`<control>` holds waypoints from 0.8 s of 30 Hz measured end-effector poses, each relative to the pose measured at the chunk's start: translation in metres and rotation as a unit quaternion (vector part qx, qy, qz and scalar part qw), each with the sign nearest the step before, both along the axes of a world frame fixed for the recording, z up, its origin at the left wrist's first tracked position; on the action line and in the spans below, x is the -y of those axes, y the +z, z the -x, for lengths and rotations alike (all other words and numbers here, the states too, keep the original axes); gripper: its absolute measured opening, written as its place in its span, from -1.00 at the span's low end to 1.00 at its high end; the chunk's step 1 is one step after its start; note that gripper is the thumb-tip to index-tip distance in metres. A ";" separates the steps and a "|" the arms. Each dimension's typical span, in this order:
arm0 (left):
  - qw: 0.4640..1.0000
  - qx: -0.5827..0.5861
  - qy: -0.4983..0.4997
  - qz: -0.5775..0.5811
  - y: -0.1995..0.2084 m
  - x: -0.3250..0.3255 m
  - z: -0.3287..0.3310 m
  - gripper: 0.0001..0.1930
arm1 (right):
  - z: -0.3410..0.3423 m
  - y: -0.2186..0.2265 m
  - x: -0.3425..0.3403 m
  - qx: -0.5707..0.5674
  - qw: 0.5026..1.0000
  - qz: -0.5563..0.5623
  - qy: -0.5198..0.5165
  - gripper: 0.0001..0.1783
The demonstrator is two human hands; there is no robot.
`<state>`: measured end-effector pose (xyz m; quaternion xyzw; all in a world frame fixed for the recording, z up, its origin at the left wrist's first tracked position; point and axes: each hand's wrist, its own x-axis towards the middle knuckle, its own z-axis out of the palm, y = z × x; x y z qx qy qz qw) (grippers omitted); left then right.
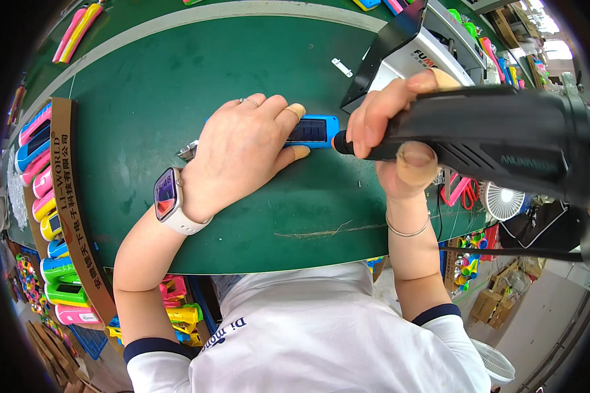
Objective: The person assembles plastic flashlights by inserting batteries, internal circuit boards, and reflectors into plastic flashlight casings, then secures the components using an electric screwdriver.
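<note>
My left hand [242, 141] wraps over a blue plastic device [333, 131], pinning it flat on the green table. Its right end shows a dark rectangular panel; the palm hides most of the rest. In my right hand [390, 121] is a black electric screwdriver [491, 134], held sideways with its body reaching to the right. The screwdriver's tip meets or nearly meets the right end of the device; exact contact cannot be seen. Pale coverings wrap some fingertips of both hands. A small shiny metal piece [188, 150] lies beside my left wrist.
Along the left, a cardboard box [69, 196] holds several colourful plastic devices. A black-and-white machine [406, 62] stands at the far right, a small white strip [341, 67] beside it. Red-handled scissors [467, 196] and a white fan [505, 200] are at the right. A black cable [511, 251] crosses there.
</note>
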<state>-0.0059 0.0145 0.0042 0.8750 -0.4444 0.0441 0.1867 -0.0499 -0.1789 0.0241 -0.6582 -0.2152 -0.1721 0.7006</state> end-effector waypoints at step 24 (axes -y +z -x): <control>0.992 -0.059 0.030 0.109 -0.012 -0.053 0.038 -0.59 | 0.039 -0.036 -0.034 -0.069 0.892 0.435 -0.101 -0.60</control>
